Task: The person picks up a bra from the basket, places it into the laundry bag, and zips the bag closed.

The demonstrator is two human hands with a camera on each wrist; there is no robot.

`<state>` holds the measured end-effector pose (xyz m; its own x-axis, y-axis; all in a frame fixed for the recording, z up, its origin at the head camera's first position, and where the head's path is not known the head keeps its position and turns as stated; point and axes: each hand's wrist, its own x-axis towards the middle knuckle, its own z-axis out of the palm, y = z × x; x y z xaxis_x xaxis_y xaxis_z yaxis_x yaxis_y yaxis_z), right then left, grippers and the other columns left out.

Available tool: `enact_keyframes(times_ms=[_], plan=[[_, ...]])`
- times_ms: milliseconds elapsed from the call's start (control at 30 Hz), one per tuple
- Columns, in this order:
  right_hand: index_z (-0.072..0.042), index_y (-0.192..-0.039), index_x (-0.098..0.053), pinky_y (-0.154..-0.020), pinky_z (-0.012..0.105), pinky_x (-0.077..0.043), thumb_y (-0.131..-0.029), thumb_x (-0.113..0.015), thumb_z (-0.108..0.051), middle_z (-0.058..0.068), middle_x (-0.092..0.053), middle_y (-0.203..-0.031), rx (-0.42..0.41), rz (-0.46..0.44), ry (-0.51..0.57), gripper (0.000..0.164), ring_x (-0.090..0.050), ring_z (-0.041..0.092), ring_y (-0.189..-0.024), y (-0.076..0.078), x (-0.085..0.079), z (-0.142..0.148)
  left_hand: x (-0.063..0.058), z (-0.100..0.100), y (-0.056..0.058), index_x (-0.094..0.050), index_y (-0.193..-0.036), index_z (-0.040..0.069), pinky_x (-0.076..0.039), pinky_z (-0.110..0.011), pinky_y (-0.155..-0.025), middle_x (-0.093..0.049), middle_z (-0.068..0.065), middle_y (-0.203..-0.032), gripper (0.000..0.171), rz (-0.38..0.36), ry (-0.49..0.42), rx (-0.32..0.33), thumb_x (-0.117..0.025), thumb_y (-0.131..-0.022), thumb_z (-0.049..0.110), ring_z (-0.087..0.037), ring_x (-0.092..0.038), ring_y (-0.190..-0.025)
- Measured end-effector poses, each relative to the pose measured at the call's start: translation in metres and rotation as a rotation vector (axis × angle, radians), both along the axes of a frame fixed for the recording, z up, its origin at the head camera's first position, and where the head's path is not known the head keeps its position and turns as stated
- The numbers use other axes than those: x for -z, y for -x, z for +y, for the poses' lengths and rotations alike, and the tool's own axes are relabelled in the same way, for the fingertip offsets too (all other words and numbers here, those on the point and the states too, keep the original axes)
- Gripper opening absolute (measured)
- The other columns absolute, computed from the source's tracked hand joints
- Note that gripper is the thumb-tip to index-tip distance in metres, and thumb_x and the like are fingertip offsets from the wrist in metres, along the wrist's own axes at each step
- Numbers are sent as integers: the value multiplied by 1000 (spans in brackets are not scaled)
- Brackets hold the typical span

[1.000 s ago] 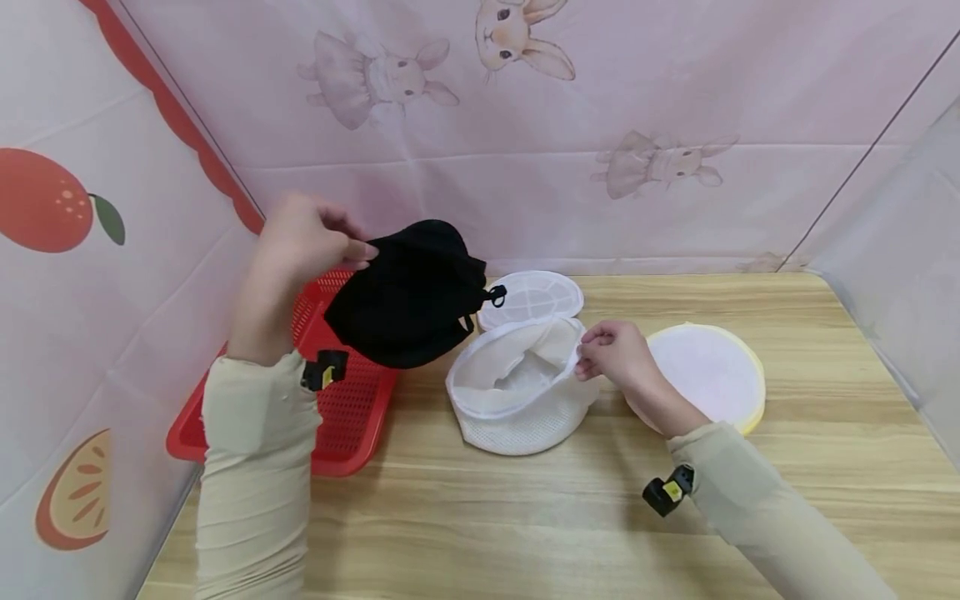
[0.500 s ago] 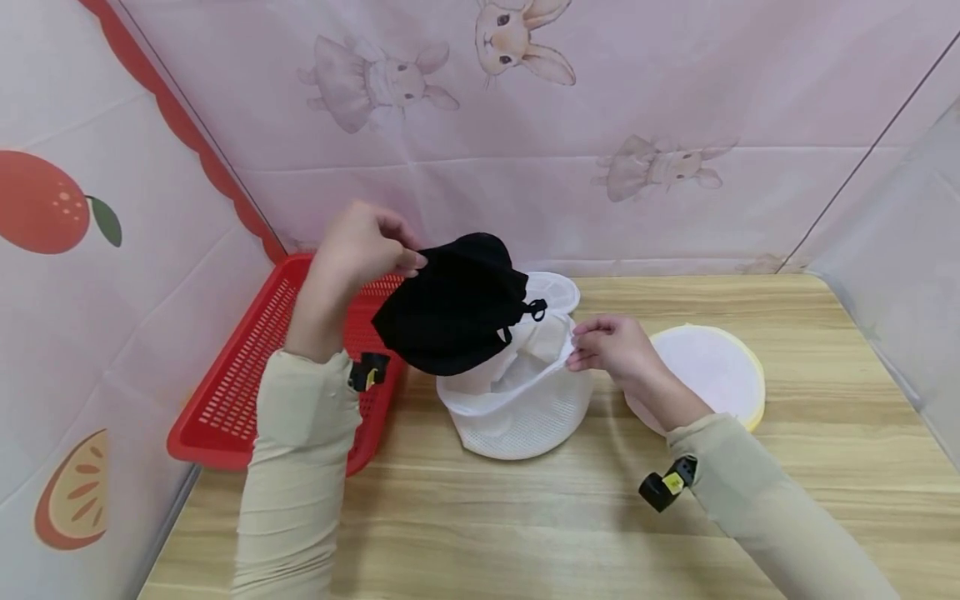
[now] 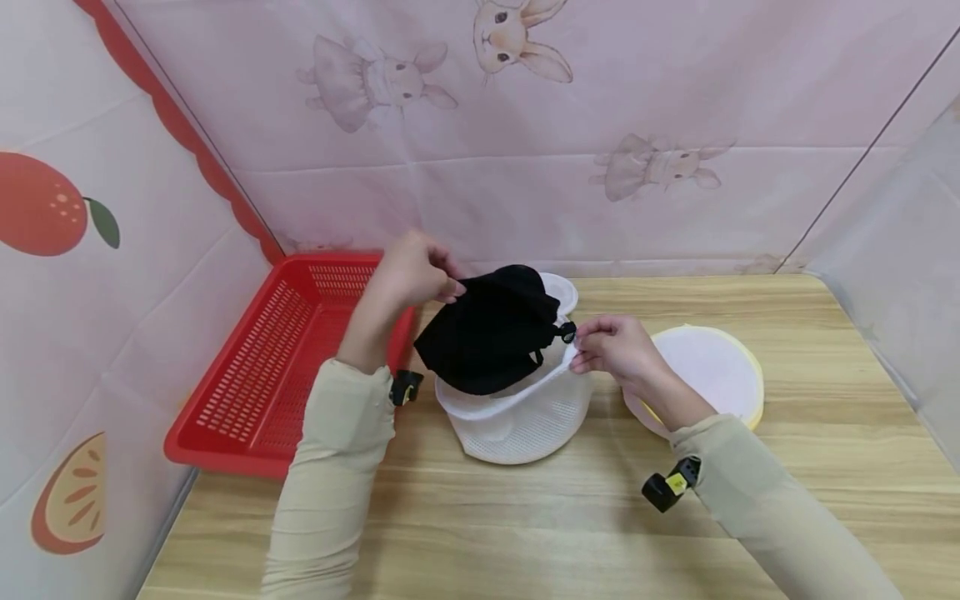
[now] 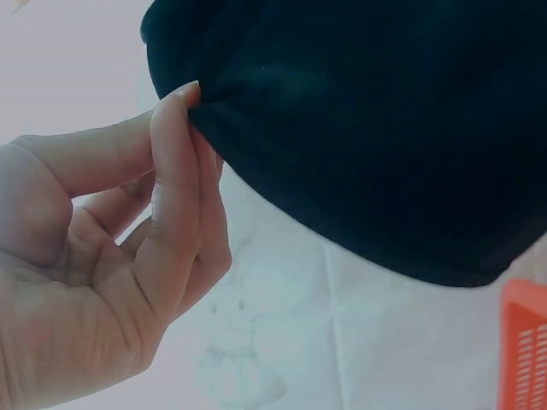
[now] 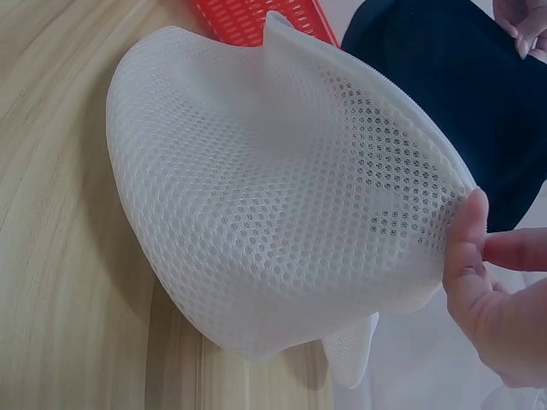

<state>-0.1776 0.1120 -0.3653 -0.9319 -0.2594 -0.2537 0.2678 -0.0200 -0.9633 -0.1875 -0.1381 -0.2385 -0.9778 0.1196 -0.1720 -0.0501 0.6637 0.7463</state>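
My left hand [image 3: 416, 271] pinches the edge of a black cap [image 3: 483, 333] between thumb and fingers. A small cord toggle hangs at the cap's right end. The cap is tilted over the open mouth of a white mesh laundry bag [image 3: 525, 429] and hides much of its inside. My right hand [image 3: 618, 350] pinches the bag's right rim, close by the toggle. In the right wrist view the honeycomb mesh bag [image 5: 248, 196] stands on the table with its rim pulled up. The left wrist view shows the fingertips on the cap's edge [image 4: 342, 154].
A red plastic basket [image 3: 300, 333] with slotted walls stands at left, partly behind the left forearm. The bag's round white lid [image 3: 562, 292] lies behind it. A flat white disc with a yellow rim [image 3: 708, 371] rests to the right, beneath the right wrist. Printed walls [image 3: 480, 208] enclose the back and sides.
My left hand has carried the black cap rightward and down, from above the red basket to the mouth of the mesh bag. The right hand has stayed at the bag's rim.
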Motion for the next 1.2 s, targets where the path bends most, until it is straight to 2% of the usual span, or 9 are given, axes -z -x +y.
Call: enact_keyframes(times_ms=[267, 367, 700, 933, 1033, 1100, 1200], plan=[[18, -101, -46, -58, 24, -53, -87, -44, 10, 8, -56, -72, -12, 8, -62, 17, -59, 13, -58, -1, -1, 2, 24, 11, 2, -66, -77, -1, -53, -25, -59, -66, -10, -74, 7, 19, 79, 27, -62, -78, -6, -15, -61, -62], [18, -102, -46, -57, 24, -52, -87, -44, 9, 9, -55, -73, -13, 6, -81, 17, -59, 13, -58, -1, -1, 2, 31, 13, 3, -66, -75, 0, -52, -24, -57, -66, -10, -73, 8, 29, 84, 33, -61, -78, -7, -16, -62, -62], [18, -101, -46, -55, 22, -51, -86, -44, 10, 8, -55, -70, -19, 18, -94, 18, -58, 12, -56, 0, 2, 4, 47, 20, 1, -66, -72, 2, -50, -22, -55, -65, -6, -69, 8, 47, 151, 46, -64, -76, -3, -12, -61, -57], [20, -101, -46, -54, 22, -50, -85, -43, 11, 8, -54, -70, -31, 26, -102, 19, -57, 12, -55, 1, 4, 4, 57, 25, 2, -65, -76, 3, -49, -22, -57, -65, -6, -73, 6, 21, 197, 107, -63, -79, -2, -12, -60, -60], [20, -101, -47, -53, 22, -50, -84, -43, 11, 7, -54, -69, -33, 28, -106, 19, -56, 12, -55, 1, 4, 4, 60, 26, 3, -66, -73, 5, -49, -24, -59, -64, -4, -69, 8, 43, 247, 137, -64, -78, -1, -12, -60, -59], [20, -101, -47, -53, 22, -50, -84, -42, 11, 7, -54, -69, -34, 28, -108, 19, -56, 12, -55, 2, 3, 4, 63, 25, 3, -66, -69, 8, -47, -24, -58, -62, -1, -64, 12, 105, 293, 167, -65, -76, -1, -11, -59, -56], [20, -101, -46, -53, 22, -50, -83, -42, 12, 7, -54, -69, -37, 26, -112, 19, -56, 12, -54, 2, 3, 4, 63, 27, 1, -67, -68, 12, -46, -26, -61, -62, 0, -67, 14, 157, 369, 196, -65, -75, -1, -13, -58, -63]])
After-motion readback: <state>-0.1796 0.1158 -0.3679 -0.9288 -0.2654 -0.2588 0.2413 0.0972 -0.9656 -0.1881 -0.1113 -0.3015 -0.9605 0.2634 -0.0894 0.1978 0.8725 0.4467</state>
